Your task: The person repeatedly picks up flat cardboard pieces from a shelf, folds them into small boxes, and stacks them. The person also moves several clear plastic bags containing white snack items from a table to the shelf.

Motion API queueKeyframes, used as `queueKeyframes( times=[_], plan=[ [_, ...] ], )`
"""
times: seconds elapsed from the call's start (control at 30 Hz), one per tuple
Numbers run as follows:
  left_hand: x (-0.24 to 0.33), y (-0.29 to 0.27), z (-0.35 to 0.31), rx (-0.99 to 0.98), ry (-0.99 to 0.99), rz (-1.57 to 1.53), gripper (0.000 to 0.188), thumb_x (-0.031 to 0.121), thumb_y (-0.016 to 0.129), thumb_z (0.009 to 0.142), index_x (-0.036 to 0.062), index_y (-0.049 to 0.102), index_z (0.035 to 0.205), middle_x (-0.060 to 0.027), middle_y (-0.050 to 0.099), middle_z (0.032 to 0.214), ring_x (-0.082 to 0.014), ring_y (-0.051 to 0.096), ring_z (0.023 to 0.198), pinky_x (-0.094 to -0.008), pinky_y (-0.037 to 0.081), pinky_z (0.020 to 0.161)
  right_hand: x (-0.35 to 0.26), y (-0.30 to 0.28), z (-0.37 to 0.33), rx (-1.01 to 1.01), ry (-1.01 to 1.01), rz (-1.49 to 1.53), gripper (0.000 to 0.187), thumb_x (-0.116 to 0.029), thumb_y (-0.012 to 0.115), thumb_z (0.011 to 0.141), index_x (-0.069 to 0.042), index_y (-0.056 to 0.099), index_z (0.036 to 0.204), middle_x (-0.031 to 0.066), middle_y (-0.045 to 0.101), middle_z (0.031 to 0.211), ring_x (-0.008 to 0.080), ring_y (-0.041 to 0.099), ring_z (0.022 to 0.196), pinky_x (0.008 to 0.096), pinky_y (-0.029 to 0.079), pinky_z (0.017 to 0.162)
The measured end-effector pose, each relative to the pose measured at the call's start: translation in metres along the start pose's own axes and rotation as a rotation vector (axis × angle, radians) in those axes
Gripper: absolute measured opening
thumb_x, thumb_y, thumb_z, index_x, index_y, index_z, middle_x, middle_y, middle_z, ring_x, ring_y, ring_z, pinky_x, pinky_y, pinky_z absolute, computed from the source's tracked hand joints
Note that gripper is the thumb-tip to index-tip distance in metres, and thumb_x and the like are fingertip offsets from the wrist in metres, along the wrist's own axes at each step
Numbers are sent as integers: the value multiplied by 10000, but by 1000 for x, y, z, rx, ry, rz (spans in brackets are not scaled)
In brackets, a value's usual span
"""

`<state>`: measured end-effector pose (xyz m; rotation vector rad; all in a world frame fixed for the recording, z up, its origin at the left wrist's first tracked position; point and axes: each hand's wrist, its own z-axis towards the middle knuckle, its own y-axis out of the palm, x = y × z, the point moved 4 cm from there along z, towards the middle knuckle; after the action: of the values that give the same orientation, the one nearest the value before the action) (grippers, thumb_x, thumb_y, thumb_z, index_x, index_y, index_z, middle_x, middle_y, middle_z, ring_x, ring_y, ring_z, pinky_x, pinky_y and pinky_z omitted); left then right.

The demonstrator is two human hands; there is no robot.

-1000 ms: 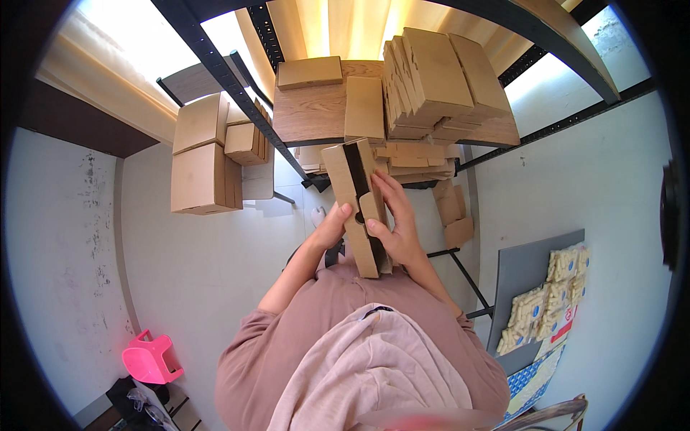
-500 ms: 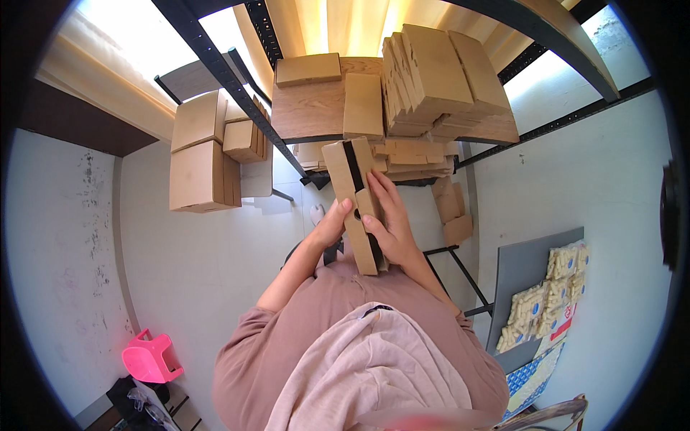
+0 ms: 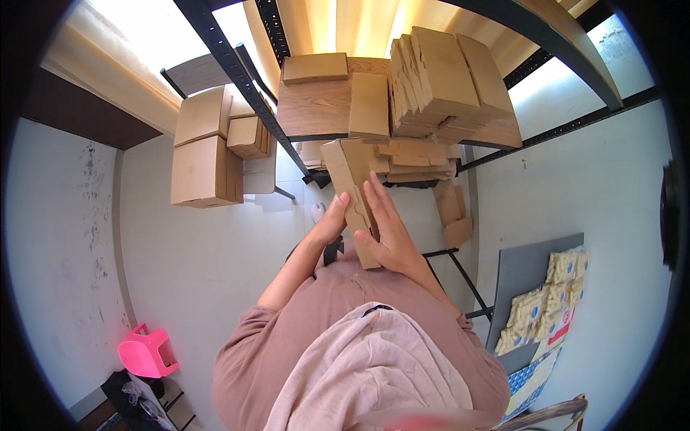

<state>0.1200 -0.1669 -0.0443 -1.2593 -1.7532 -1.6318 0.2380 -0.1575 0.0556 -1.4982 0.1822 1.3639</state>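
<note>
Upright in front of my torso stands a slim brown cardboard box (image 3: 343, 159), tilted a little to the left at its far end. Its lid lies down along the near face, with a tab edge at the middle. My left hand (image 3: 333, 218) grips the left side, thumb on the front edge and the other fingers hidden behind. On the right side my right hand (image 3: 390, 233) holds the box, its long fingers stretched along the side and its thumb across the lid. A small dark gap shows beside the right thumb.
Ahead, a wooden shelf (image 3: 309, 108) on a black metal frame bears closed boxes and a stack of flat cardboard (image 3: 445, 75). More boxes (image 3: 205, 169) stand on a chair at left. A pink stool (image 3: 147, 352) is lower left; a grey board with bagged items (image 3: 521, 316) leans at right.
The dark opening along the box has closed as the lid came down. My right hand has flattened against the side, its thumb moving left and down. The view has shifted slightly.
</note>
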Motion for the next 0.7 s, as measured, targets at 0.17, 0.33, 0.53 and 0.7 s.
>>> queueKeyframes(
  times=[0.17,0.33,0.53,0.7],
  plan=[
    [2,1,0,66,-53,24,877,700,341,809,36,227,1371,-164,335,1361,-280,360,1250,-407,325,1016,0,10,-2,-91,22,-7,843,-481,575,786,-58,199,1411,252,109,1446,403,139,1334,475,137,1069],
    [-3,-16,-3,176,44,-194,823,687,320,811,60,298,1345,-161,397,1314,-283,431,1186,-405,361,984,30,12,-3,-26,134,113,873,-460,625,772,-45,194,1407,245,148,1441,372,179,1333,472,165,1064],
    [7,-57,9,289,56,-483,641,544,362,870,72,351,1303,-119,480,1241,-241,497,1116,-384,442,898,91,52,-22,-165,835,1134,621,-190,638,832,-14,312,1331,143,526,1143,209,587,926,308,491,761],
    [2,-70,35,421,-7,-134,552,286,492,898,98,251,1357,-100,462,1249,-195,479,1122,-348,455,860,138,65,6,346,809,1127,473,-131,642,826,-9,403,1216,53,565,919,127,574,734,255,488,659]
  ],
)
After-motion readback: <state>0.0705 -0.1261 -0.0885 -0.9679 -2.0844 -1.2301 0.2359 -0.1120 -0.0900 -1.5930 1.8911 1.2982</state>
